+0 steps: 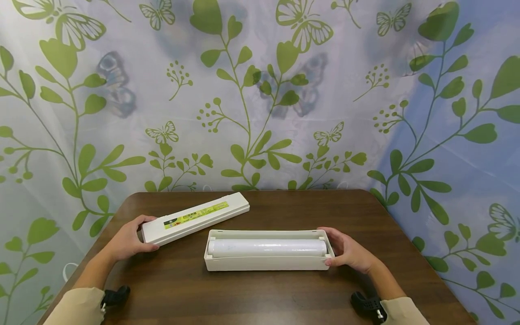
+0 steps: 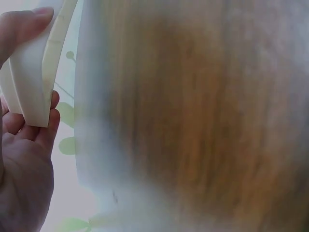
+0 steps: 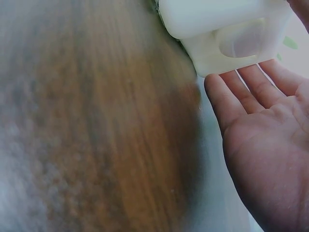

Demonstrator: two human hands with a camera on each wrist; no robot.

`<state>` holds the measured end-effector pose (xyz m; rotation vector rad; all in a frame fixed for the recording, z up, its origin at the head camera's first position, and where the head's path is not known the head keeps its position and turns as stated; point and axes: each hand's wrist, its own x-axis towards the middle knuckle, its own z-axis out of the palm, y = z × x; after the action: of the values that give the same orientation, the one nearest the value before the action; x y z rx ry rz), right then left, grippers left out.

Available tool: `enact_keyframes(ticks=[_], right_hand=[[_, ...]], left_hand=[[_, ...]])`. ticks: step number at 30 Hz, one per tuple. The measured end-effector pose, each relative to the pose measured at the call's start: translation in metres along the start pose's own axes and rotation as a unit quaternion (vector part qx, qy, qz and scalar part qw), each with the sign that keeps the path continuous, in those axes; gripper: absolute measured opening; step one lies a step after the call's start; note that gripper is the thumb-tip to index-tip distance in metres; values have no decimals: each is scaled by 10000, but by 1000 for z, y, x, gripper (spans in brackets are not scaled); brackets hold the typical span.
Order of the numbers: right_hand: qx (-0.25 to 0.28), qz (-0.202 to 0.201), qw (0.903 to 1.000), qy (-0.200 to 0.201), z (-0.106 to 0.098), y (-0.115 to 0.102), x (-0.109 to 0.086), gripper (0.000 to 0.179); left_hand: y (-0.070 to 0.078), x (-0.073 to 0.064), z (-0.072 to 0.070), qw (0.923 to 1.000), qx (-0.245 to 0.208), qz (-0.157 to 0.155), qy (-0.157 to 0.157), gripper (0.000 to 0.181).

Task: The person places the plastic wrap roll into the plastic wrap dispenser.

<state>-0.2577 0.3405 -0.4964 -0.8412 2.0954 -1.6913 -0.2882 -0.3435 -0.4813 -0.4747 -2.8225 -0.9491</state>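
Observation:
In the head view my left hand (image 1: pixel 129 240) grips the left end of a long white lid (image 1: pixel 196 217) with a yellow-green label, thumb at the near edge and fingers at the far edge. The lid lies aslant, its right end farther back. My right hand (image 1: pixel 354 253) holds the right end of an open cream box (image 1: pixel 268 264), thumb at the front corner, fingers at the back corner. Inside the box lies a white, shiny roll of plastic wrap (image 1: pixel 270 247). The left wrist view shows the lid's end (image 2: pixel 34 82) between thumb and fingers; the right wrist view shows the box's end (image 3: pixel 241 41) against the fingertips.
A brown wooden table (image 1: pixel 260 295) carries both pieces. Behind it hangs a pale curtain (image 1: pixel 260 113) with green leaves and butterflies. Black straps with small devices (image 1: pixel 115 296) sit at both wrists, below beige sleeves.

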Motion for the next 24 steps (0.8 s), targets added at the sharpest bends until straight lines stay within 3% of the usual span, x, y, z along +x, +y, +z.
enact_keyframes(ticks=[10, 24], right_hand=[[2, 36, 10000, 22, 1, 1, -1, 87], [-70, 83, 9999, 55, 0, -1, 0, 88]], left_hand=[[4, -2, 4, 9999, 28, -74, 124, 80], [11, -4, 12, 9983, -428, -110, 376, 79]])
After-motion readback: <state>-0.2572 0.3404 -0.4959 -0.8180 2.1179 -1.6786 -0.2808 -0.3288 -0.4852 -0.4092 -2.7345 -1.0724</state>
